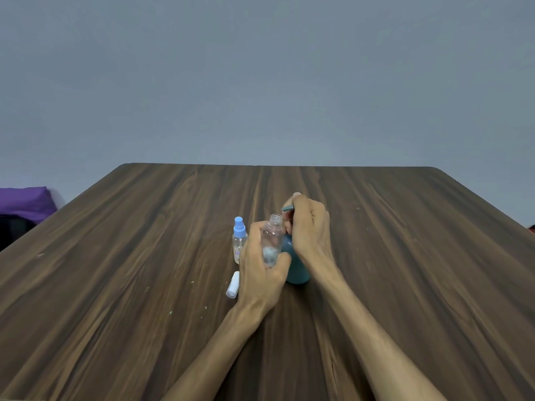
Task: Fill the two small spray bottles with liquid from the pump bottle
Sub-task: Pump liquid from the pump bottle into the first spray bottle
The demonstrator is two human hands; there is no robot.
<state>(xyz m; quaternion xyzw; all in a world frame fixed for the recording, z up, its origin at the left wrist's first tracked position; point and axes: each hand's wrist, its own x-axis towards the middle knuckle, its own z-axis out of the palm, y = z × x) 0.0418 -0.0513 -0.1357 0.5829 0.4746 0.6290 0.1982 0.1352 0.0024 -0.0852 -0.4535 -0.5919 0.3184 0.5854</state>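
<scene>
Filling of the first spray bottle, viewed from the head camera. The left hand (262,266) wraps its fingers and thumb round an uncapped clear spray bottle (272,241), holding it upright with its open threaded neck close beside the spout of the teal pump bottle (296,264), which stands on the table (405,256). The right hand (309,224) rests curled over the pump head, fingers bent round it, apparently in the act of pressing; whether liquid is leaving the spout cannot be told. A little liquid or foam seems to sit low in the held bottle, so this step is judged early. The second spray bottle (239,240), blue sprayer fitted, stands on the table just left of the left hand. A white cap (233,285) lies on its side nearer the person. The next move calls for keeping the neck directly under the spout while pumping, since the opening is narrow and a miss would spill.
</scene>
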